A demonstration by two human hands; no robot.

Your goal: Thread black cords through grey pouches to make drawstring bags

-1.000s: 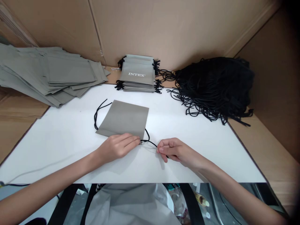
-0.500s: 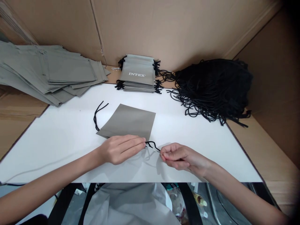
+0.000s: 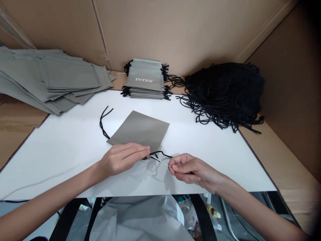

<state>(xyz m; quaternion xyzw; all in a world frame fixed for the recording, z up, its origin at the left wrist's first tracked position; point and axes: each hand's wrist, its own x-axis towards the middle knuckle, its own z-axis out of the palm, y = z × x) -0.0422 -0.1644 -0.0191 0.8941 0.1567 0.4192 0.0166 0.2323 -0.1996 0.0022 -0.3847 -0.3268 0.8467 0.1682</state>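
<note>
A plain grey fabric pouch [image 3: 140,129] lies turned at an angle on the white table, its near edge under my left hand [image 3: 125,159]. The fingers of that hand are straight and pressed together over the edge; the thumb is hidden beneath. From the pouch's left corner comes a black cord [image 3: 101,125] with two loose ends. At the near right corner, by my left fingertips, more black cord [image 3: 160,153] emerges. My right hand [image 3: 189,167] is closed in a pinch on a thin pale wire [image 3: 162,162], which runs straight to that corner. The black cord reaches the right fingers too.
Loose grey pouches [image 3: 72,72] are heaped at the back left. Behind the work, a stack of corded pouches [image 3: 144,75] printed INTEX stands against the cardboard wall [image 3: 160,30]. A large pile of black cords [image 3: 225,92] sits at the back right. The table's front edge is close to my body.
The pouch has turned slightly, its near right corner drawn left along with my left hand. A longer stretch of pale wire shows between the hands. My right hand keeps its pinch.
</note>
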